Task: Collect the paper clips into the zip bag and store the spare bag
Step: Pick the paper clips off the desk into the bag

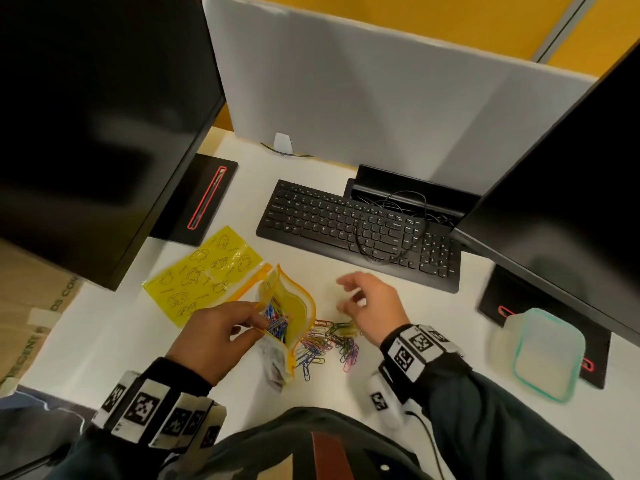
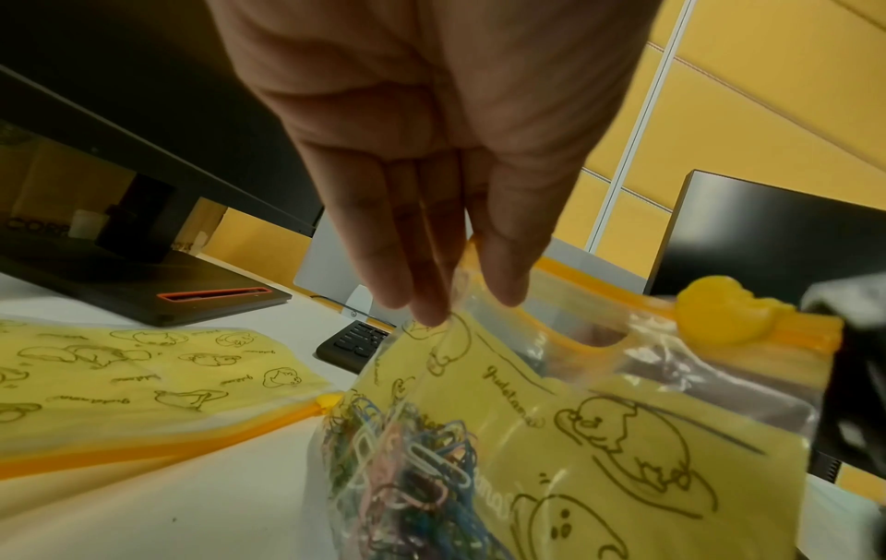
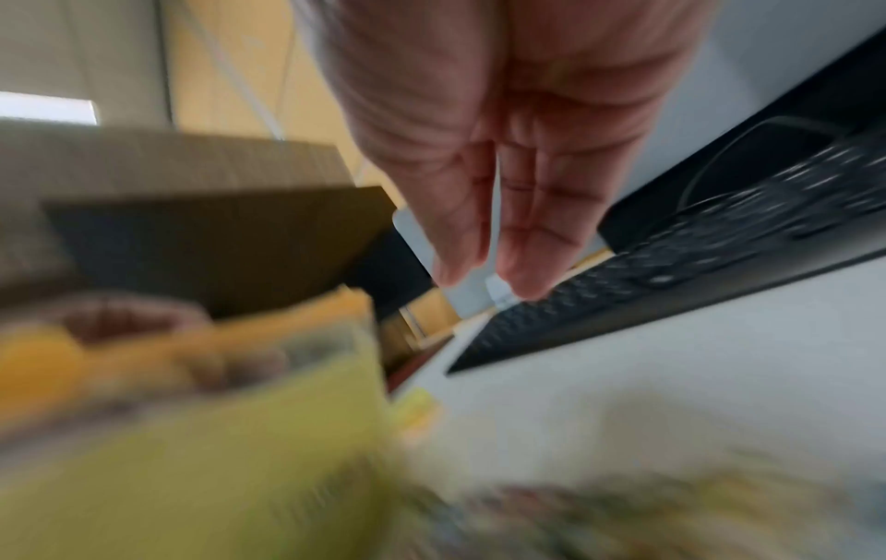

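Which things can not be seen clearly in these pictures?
- Right hand: blurred by motion in the head view, so any clip in it cannot be told.
- Loose paper clips: smeared in the right wrist view; count unclear.
- Zip bag bottom: hidden behind the left hand.

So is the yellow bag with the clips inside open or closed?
Open. The yellow cartoon-print zip bag gapes at its orange-edged mouth, pinched by the left hand, with coloured paper clips showing inside.
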